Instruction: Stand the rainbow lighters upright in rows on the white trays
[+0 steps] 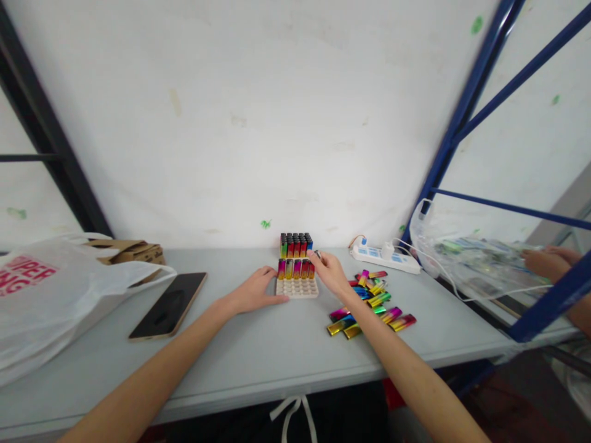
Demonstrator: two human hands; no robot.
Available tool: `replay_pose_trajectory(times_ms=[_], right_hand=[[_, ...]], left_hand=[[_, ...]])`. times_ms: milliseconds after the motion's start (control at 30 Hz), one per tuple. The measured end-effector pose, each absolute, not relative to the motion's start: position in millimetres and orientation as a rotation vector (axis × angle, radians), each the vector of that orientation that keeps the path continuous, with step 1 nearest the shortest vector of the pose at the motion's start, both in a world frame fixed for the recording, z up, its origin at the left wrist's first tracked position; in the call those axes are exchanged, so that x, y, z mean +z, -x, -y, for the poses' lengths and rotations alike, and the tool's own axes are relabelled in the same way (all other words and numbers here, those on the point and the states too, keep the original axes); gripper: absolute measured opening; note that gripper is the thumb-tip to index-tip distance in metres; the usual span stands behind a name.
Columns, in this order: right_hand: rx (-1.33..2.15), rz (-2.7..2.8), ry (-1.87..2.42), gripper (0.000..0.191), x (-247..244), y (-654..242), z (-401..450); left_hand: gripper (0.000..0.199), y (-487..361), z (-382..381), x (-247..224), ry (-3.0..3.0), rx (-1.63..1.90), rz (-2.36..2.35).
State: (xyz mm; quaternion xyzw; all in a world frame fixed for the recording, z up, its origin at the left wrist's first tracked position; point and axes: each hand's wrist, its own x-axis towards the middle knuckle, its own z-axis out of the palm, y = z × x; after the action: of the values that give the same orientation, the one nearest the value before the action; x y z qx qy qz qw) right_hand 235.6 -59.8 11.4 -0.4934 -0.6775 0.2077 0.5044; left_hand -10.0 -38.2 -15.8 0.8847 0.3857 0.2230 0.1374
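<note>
A pale tray with rows of round holes point(297, 288) sits on the table in front of me. Shiny multicoloured lighters stand upright in it: a dense block point(295, 246) at the back and one row point(296, 269) nearer me. My left hand point(259, 290) lies at the tray's left side, thumb stretched along its front corner, fingers apart and holding nothing. Over the tray's right side, my right hand point(330, 271) pinches a lighter point(317, 253); only its dark end shows. Loose lighters point(378, 299) lie in a pile right of the tray, partly behind my right forearm.
On the left are a phone point(170, 306), a white plastic bag point(60, 295) and cardboard point(133, 252). A power strip point(386, 258) with a cable lies at the back right. Beyond the blue frame point(443, 154), another person's arm point(549, 261) reaches near clear plastic bags point(480, 258).
</note>
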Motion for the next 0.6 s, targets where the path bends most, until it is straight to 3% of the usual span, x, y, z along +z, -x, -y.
replay_pose_trajectory(times_ms=[333,600], right_hand=[[0.337,1.577,1.341,0.036,3.3,-236.6,58.7],[0.349,1.647,1.278,0.05,4.4,-232.6,63.0]], left_hand=[[0.065,9.7,39.1,-15.0,-2.571,0.601,-1.143],[0.064,9.2,40.3,-13.1,-2.571,0.613,-1.129]])
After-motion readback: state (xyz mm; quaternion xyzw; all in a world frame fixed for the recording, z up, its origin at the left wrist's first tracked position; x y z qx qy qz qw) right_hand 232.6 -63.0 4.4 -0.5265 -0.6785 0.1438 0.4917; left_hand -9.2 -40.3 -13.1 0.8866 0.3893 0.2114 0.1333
